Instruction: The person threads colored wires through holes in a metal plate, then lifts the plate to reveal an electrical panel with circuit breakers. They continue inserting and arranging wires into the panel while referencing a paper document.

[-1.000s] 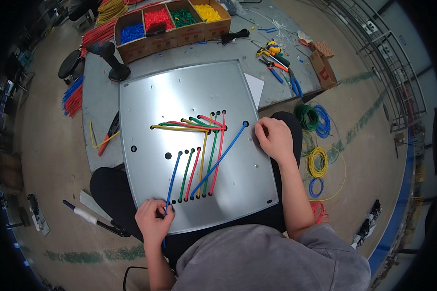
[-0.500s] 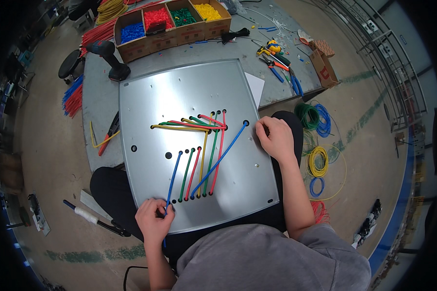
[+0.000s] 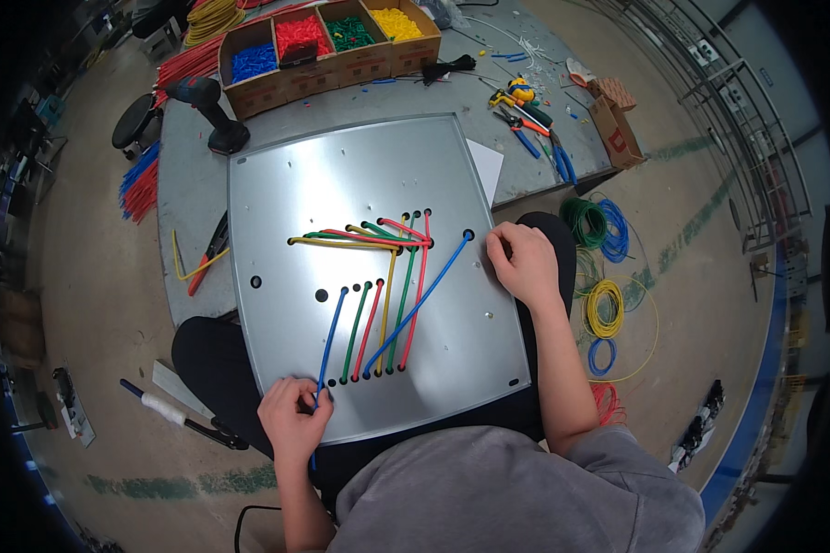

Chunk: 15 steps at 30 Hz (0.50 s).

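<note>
Against the frame a second ago I see almost no change: my left hand is still at the near-left edge of the metal panel, fingers pinched on the near end of the short blue wire, and my right hand still rests loosely curled on the panel's right edge, gripping nothing that I can make out. The panel lies across my lap, its far part on the grey worktop. Threaded through its holes are green, red, yellow and blue wires, with a long blue wire running diagonally toward my right hand. At the far left of the worktop stands a cordless drill; beyond it is a cardboard box of sorted coloured pieces, and pliers lie just left of the panel. Wire coils sit on the floor to the right.
</note>
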Each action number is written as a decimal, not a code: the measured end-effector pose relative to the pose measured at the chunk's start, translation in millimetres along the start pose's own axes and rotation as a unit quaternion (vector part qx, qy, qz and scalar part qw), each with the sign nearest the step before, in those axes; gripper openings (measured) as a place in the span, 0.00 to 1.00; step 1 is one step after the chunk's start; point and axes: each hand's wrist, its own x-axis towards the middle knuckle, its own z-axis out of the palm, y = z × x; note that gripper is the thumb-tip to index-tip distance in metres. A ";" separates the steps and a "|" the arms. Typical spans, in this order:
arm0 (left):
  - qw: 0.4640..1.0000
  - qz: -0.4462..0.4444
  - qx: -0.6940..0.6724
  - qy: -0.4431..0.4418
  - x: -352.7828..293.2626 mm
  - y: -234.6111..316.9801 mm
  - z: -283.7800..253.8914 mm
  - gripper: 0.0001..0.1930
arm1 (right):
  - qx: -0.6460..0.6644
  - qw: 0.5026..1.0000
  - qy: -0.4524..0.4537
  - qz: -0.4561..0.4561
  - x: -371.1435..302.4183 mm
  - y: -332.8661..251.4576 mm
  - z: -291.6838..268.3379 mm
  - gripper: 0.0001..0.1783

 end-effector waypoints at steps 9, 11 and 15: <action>1.000 -0.001 -0.014 -0.001 0.0 0.3 -0.5 0.11 | 0.078 0.996 0.020 -0.047 -9.8 1.4 1.6 0.06; 1.000 0.002 -0.015 0.005 0.2 1.7 -1.2 0.10 | 0.145 0.985 0.023 -0.087 -30.1 -12.2 1.0 0.03; 1.000 0.016 -0.005 -0.013 0.9 -1.1 -1.2 0.09 | 0.212 0.952 -0.152 -0.163 -96.0 -63.3 -7.8 0.04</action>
